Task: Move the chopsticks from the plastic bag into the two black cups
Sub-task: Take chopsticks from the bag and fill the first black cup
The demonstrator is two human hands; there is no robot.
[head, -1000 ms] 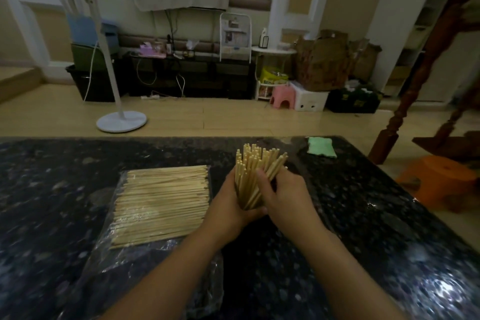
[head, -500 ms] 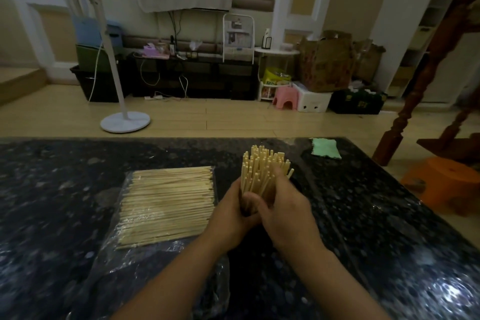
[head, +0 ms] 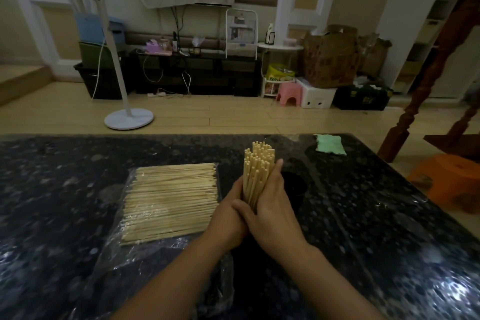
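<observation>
Squared up since the earlier frame, the upright bundle of pale wooden chopsticks [head: 255, 176], clasped by left hand [head: 230, 218] and right hand [head: 272, 213], should be kept tight and lowered vertically into the round black cup [head: 294, 184].

Green cloth [head: 330, 144] on dark speckled table [head: 389, 215]; white standing fan [head: 114, 60], pink stool [head: 288, 93], orange stool [head: 449, 179] on floor
</observation>
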